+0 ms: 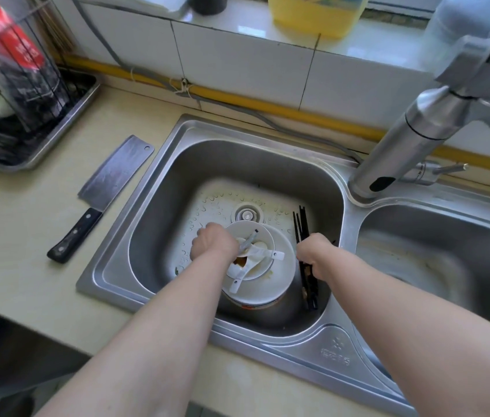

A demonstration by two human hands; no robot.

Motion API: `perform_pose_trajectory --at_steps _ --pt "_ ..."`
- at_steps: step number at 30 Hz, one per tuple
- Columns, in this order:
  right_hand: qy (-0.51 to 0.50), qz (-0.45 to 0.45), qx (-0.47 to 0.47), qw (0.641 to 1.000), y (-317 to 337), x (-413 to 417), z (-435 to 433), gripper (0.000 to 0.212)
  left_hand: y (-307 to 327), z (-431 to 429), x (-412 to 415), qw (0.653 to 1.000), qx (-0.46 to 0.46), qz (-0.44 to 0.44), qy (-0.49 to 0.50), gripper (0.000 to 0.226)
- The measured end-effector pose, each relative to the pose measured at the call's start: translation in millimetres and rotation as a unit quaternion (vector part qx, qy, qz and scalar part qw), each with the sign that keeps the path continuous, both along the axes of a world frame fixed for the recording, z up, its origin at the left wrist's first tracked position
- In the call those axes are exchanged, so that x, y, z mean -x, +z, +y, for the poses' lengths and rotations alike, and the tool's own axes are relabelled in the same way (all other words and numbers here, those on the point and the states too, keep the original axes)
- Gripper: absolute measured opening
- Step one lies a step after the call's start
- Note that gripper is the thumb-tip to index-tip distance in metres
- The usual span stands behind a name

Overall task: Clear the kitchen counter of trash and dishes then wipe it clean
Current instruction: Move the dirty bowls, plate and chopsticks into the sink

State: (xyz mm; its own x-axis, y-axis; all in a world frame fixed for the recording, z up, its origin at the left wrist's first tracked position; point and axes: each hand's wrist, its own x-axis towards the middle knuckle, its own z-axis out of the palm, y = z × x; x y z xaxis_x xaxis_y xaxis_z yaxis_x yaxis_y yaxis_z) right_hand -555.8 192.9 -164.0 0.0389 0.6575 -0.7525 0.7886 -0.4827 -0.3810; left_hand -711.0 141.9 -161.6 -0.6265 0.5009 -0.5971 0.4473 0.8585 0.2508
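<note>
Both my hands reach down into the left basin of the steel sink (159,188). A stack of white bowls (282,266) stands on the basin floor, with white spoons (263,254) and brown residue in the top bowl. My left hand (213,243) grips the left rim of the top bowl. My right hand (316,254) is closed around a bundle of black chopsticks (302,224) that lies along the right side of the stack. A cleaver (108,188) with a black handle lies on the beige counter (27,236), just left of the sink.
A tall faucet (412,136) rises between the two basins, and the right basin (436,251) holds nothing I can see. A metal tray with a wire rack (36,115) of items stands at the back left. A yellow container (313,13) sits on the windowsill.
</note>
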Motion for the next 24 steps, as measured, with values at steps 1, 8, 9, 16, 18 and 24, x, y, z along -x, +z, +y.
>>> perform_pose_trajectory --at_steps 1,8,9,16,18,24 --pt "0.006 -0.011 0.001 1.0 -6.4 -1.1 -0.2 0.011 0.6 3.1 0.3 0.999 -0.032 0.003 0.005 0.041" --pt "-0.061 0.02 0.008 0.998 -8.1 -4.0 -1.9 0.033 16.9 23.8 -8.4 0.978 -0.19 -0.066 0.057 0.031" --pt "-0.063 0.033 0.009 0.997 -4.9 -3.7 -1.4 0.038 17.1 26.1 -10.6 0.974 -0.203 -0.077 0.063 0.031" --pt "-0.083 0.151 -0.101 0.98 27.0 -12.9 0.0 0.045 38.4 37.5 -37.9 0.942 -0.288 -0.16 0.066 0.029" --pt "-0.077 0.179 -0.132 0.972 39.7 -24.3 -3.6 0.037 49.1 38.7 -48.6 0.937 -0.301 -0.176 0.041 0.03" --pt "-0.103 0.186 -0.184 0.96 73.3 -82.9 -21.8 0.013 80.2 33.2 -97.5 0.936 -0.284 -0.205 -0.045 0.019"
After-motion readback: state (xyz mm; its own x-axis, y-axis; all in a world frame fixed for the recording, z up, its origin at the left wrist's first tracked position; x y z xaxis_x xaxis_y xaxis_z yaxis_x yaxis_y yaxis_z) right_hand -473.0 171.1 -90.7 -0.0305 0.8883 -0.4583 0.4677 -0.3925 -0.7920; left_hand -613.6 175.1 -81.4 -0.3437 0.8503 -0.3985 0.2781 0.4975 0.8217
